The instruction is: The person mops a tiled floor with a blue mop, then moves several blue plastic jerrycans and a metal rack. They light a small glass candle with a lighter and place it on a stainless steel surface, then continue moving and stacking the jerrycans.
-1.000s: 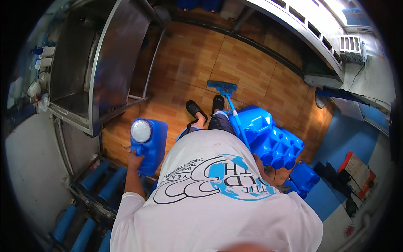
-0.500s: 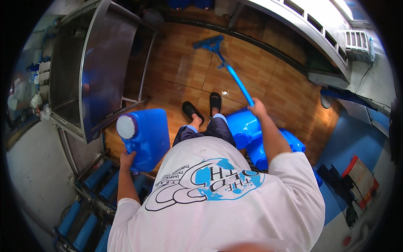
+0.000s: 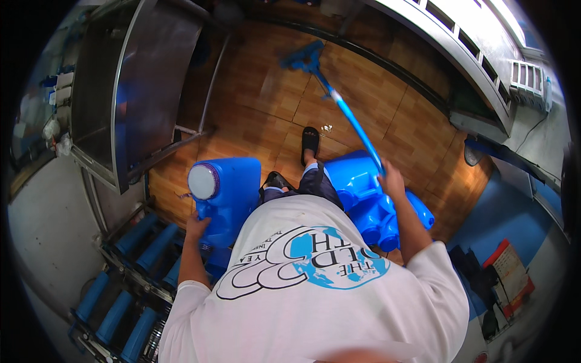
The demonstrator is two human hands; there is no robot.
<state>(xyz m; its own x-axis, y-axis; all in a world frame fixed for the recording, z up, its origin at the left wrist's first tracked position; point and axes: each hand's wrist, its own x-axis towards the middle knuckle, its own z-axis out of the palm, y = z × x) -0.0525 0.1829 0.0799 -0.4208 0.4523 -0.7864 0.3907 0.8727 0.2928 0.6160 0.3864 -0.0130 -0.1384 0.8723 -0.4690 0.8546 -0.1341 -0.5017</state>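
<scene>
My left hand (image 3: 197, 226) is closed round the handle of a blue plastic water jug (image 3: 239, 196), which hangs at my left side. A wide white cap with a purplish rim sits on the jug's top corner. On my right, my right hand (image 3: 392, 179) grips the upper end of a blue mop (image 3: 357, 128). Its pole slants away to the far left, and the wide blue head, slightly blurred, is at the floor ahead of my feet. Just beside my right hand, several more blue jugs (image 3: 354, 175) lie together on the floor.
A metal frame stand (image 3: 158, 91) is at the left. Below it, a rack (image 3: 115, 266) holds several blue cylinders. The wood-patterned floor (image 3: 260, 78) has a small shiny spot near my right foot. A long metal counter (image 3: 451, 60) runs along the far right.
My left foot has shifted back toward me, partly behind the jug. The jug and both hands sit slightly further right in view. The mop head has moved slightly.
</scene>
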